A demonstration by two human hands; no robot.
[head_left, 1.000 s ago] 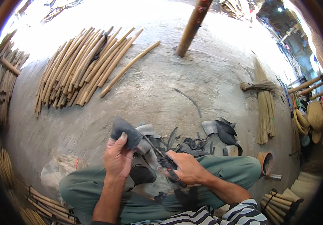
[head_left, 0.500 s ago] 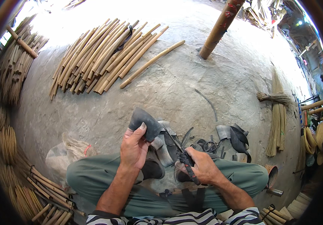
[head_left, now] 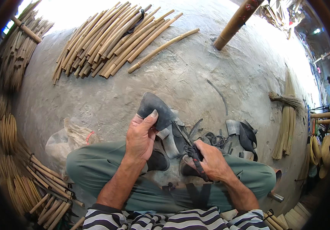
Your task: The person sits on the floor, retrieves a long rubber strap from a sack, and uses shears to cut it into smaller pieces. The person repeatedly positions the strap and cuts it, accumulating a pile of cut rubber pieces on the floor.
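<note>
Gripping a dark rubber sheet [head_left: 157, 109] with thumb pressed on top, the left hand [head_left: 141, 138] lifts it above the lap over the concrete floor [head_left: 180, 80]; the right hand [head_left: 209, 163] is closed round what seems to be a knife handle [head_left: 198, 165] (blade partly hidden), cutting edge meeting the rubber, rubber scraps [head_left: 245, 134] just beside, bamboo poles [head_left: 111, 38] well apart

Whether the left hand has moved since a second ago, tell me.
No. The left hand stays above the green trouser leg, gripping the dark rubber piece.
</note>
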